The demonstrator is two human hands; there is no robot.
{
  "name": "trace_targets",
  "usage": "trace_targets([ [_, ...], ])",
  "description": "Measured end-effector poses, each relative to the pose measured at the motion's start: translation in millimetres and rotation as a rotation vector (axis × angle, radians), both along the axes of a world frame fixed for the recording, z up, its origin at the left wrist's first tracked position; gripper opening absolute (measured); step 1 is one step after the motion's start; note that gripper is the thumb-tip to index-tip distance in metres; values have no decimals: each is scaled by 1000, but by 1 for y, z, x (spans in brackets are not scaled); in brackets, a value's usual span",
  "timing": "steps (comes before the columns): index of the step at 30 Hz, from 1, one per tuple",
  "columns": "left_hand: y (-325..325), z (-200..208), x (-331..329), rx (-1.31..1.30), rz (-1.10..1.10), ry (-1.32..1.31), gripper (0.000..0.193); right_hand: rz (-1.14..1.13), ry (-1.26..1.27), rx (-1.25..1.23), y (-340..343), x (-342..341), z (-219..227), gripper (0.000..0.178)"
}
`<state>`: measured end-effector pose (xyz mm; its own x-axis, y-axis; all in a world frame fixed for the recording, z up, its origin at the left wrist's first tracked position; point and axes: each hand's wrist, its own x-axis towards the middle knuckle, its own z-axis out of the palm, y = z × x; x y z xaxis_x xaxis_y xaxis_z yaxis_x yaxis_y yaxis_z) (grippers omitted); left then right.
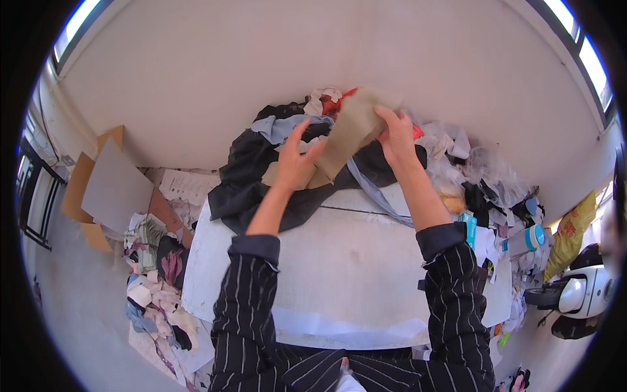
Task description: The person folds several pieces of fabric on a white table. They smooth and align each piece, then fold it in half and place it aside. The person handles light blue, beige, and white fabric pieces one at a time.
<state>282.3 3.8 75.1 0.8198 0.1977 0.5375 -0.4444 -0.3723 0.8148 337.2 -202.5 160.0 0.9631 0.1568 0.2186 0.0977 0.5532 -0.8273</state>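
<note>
My right hand [396, 138] grips a strip of khaki cloth [354, 127] between thumb and fingers, holding it up over the far part of the table. The strip hangs down toward the left, its upper end slightly blurred. Beside its lower end, my left hand [297, 160] is open, thumb and fingers apart, with nothing visibly held. Another khaki piece [319, 179] lies under and beside that hand, on a heap of black cloth [238, 173]. A grey-blue cloth [279, 127] lies behind my left hand, and a grey-blue strip [373, 189] trails toward the front.
Underneath is a white table [356, 261] against a pale wall [294, 59]. Plastic bags and scraps [490, 173] crowd the right, near a blue-and-white tub [526, 240]. Fabric scraps [160, 294] pile up at left beside an opened cardboard box [111, 189]. A white scooter [584, 294] stands far right.
</note>
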Motion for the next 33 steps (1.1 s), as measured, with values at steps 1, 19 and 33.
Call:
trace_targets([
  [1,1,28,2,-109,-152,53,63,49,-42,9,6,-10,19,34],
  [19,-70,52,-112,-15,-932,774,56,-156,101,333,-125,-89,-14,41],
  [33,46,27,-126,551,-672,1213,43,-726,167,225,-151,-169,-142,49],
])
